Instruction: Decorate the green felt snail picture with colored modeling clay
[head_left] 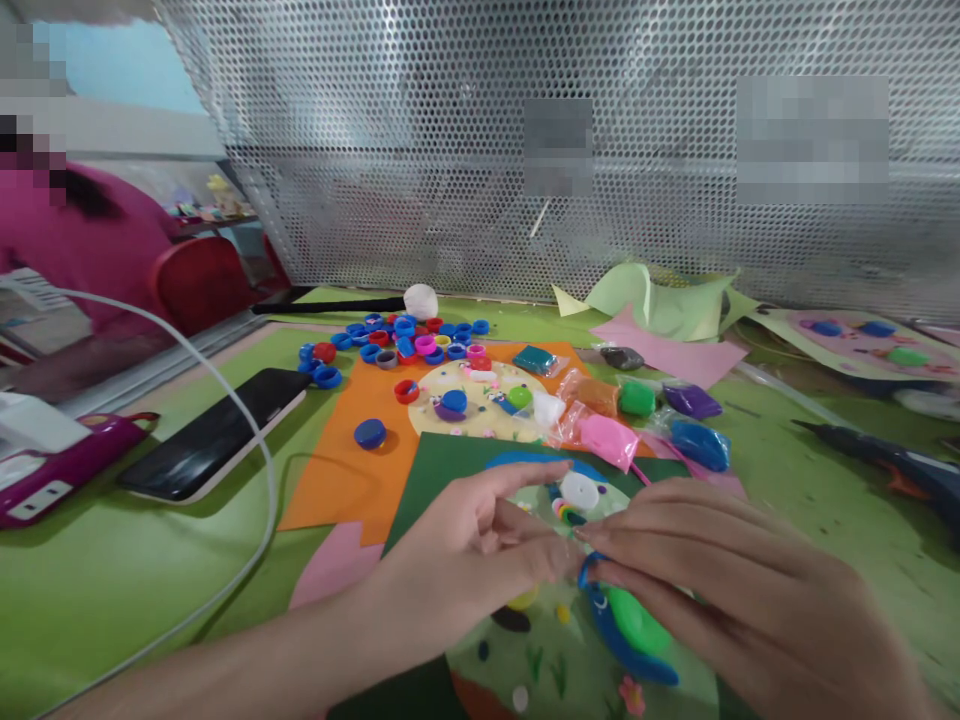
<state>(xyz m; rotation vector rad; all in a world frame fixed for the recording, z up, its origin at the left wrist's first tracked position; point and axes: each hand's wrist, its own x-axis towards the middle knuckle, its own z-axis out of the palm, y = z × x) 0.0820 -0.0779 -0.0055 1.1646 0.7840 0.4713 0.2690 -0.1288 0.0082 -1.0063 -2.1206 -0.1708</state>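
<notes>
I see a green surface carrying a purple power strip and black phone at left, orange paper mid-scene, a glue gun right.

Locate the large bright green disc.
In the head view, the green disc sits low and right of centre, against a curved blue piece, beside the right hand.

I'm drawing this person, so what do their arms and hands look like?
The bare left hand and bare right hand show no gloves or rings. The slim, bare left forearm shows no sleeve, watch or bracelet; the right forearm is out of frame.
</notes>
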